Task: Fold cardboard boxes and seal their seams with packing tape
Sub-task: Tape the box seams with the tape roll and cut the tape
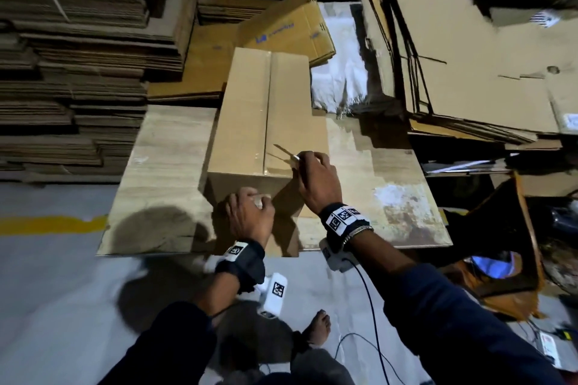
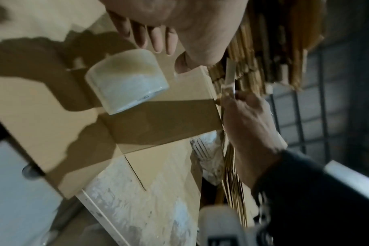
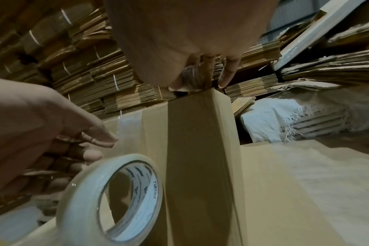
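A closed brown cardboard box [image 1: 250, 122] lies on a wooden table [image 1: 162, 166], with clear tape [image 1: 267, 103] along its top seam. My right hand [image 1: 316, 178] pinches a thin blade [image 1: 286, 151] at the box's near top edge; the blade [image 2: 230, 74] also shows in the left wrist view. My left hand [image 1: 250, 216] is against the box's near end face. Its fingers [image 2: 158, 43] are fairly straight and its thumb presses the cardboard. The clear tape roll [image 2: 126, 81] hangs just past those fingers on a strip [image 3: 129, 126] that runs down the end face.
Tall stacks of flat cardboard [image 1: 78, 56] stand at the left and back. Loose flattened boxes [image 1: 469, 72] lean at the right. A white sack [image 1: 341, 72] and a printed box [image 1: 287, 28] lie behind the table. Cables [image 1: 369, 322] trail over the grey floor.
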`<action>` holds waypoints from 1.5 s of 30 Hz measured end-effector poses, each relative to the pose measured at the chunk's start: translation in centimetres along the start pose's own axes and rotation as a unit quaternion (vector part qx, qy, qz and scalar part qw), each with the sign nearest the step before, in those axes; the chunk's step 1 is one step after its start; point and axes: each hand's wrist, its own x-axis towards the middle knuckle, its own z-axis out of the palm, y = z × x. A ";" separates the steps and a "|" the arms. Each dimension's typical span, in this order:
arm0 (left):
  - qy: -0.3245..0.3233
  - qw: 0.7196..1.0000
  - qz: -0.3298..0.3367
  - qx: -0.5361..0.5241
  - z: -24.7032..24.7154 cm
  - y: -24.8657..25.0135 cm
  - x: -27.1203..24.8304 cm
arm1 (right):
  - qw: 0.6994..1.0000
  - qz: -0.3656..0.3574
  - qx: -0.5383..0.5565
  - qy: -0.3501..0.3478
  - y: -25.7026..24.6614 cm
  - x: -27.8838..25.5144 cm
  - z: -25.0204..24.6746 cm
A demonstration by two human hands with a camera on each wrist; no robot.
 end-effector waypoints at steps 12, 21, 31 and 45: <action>-0.214 0.925 -0.135 -0.284 1.0 -3.7 3.0 | 0.999 0.015 -0.018 -0.046 -1.3 -0.3 0.2; -0.218 0.879 -0.157 -0.393 -0.6 -2.7 1.8 | 0.988 -0.126 -0.057 -0.064 -3.0 -2.2 -1.2; -0.219 0.863 -0.151 -0.429 -0.6 -2.7 1.6 | 0.979 -0.124 -0.100 -0.128 -2.0 -4.4 0.3; -0.205 0.880 -0.141 -0.405 -1.0 -2.5 1.7 | 0.959 -0.117 -0.177 -0.188 -3.8 -2.4 -0.5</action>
